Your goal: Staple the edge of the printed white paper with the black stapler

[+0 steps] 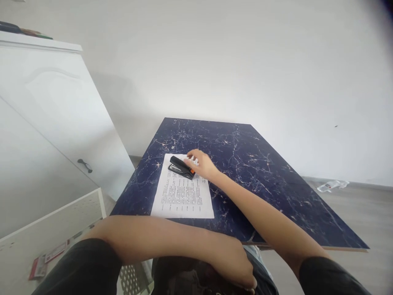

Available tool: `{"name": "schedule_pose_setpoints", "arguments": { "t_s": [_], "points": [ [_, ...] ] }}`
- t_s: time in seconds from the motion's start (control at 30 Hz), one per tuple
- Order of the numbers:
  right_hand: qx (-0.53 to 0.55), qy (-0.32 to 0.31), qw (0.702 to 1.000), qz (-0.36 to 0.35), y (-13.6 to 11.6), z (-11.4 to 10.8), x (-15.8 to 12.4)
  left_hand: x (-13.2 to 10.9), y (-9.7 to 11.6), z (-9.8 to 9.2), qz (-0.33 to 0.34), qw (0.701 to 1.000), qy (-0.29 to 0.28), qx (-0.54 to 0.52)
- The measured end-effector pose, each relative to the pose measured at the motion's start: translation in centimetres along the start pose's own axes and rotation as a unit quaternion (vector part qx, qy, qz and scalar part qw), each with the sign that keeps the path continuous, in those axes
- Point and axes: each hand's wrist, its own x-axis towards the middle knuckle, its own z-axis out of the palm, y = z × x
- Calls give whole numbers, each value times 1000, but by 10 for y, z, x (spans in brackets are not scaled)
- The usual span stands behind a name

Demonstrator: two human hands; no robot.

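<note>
A black stapler (181, 167) with an orange patch at its near end lies across the upper part of a printed sheet of paper (182, 192); the sheet rests flat on the dark blue marbled table (251, 164), close to the table's left and near edges; the right hand (201, 163) reaches out over the sheet and sits just beside the stapler's right end, fingers loosely spread and curved down, touching or nearly touching the stapler body; whether the hand has closed round it cannot be told from this view, though it looks open and not gripping; the left hand (235, 264) hangs low by the lap, below the table edge, fingers curled downward, and it is not clear whether it holds anything. The stapler looks rigid and compact, probably with some weight for its size, smooth plastic over metal; a grip across its middle, thumb on one flank and fingers on the other, would seem the steadiest hold; the hinged top may give if pressed. The paper is thin, light and limp; it would slide readily on the glossy table and crease if pinched hard; an edge or corner is the natural place to lift it. A white cupboard (58, 119) stands at the left; a clear plastic wrapper (331, 185) lies on the floor at the right.
</note>
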Motion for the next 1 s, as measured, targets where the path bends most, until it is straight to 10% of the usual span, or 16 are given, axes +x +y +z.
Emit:
{"name": "schedule_pose_setpoints", "arguments": {
  "t_s": [0.17, 0.47, 0.63, 0.77, 0.93, 1.0],
  "points": [
    [-16, -102, 995, 10, -39, 32, 22, -4, 4, -9, 3, 1000, -8, -30],
    [-44, -145, 986, 65, -26, 23, 19, -13, 20, -24, 13, 999, -25, 40],
    [42, -67, 989, 127, -17, -12, 18, -22, 39, -27, -35, 978, 127, 161],
    [10, -25, 994, 106, 7, -62, 4, -39, 42, -64, -117, 930, 271, 218],
    [-62, -18, 993, 103, 61, -106, -41, -102, 3, -138, -273, 858, 390, 193],
    [-77, -22, 991, 111, 75, -113, -59, -134, -24, -154, -416, 785, 417, 191]
  ]
}}
